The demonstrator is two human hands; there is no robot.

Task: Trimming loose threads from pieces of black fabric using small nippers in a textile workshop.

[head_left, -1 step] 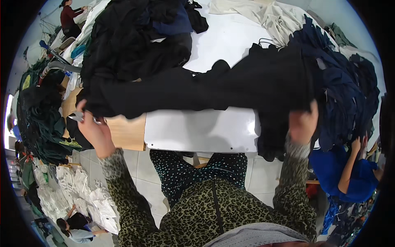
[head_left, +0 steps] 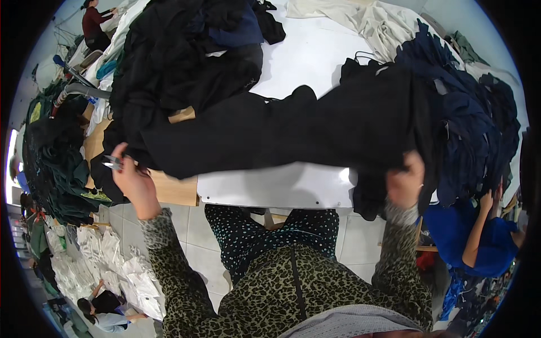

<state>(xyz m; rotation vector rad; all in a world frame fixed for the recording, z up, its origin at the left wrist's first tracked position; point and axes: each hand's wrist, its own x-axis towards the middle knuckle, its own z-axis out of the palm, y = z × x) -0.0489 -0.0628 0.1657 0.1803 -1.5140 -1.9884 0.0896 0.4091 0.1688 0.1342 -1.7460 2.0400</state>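
- Across the white table, the black garment stretches sideways between both hands, its near edge now lower and closer to the body than an instant ago.
- Both hands have come down a little and slightly nearer each other; a tan patch now shows more fully beyond the garment's left part. My judgement: the garment is being shifted while held, not yet laid down.
- Left hand: fingers curled around a small metal tool, the garment's left end beside the fingertips; how firmly they pinch the cloth, I cannot tell.
- Right hand: blurred, fingers closed over the garment's right end.
- On the table, a black pile lies far left, cream cloth at the far edge, a navy pile at right; a wood panel adjoins at left.
- Around the room: green clothes at left, white bundles below them, tiled floor, a co-worker's arm beside blue cloth.
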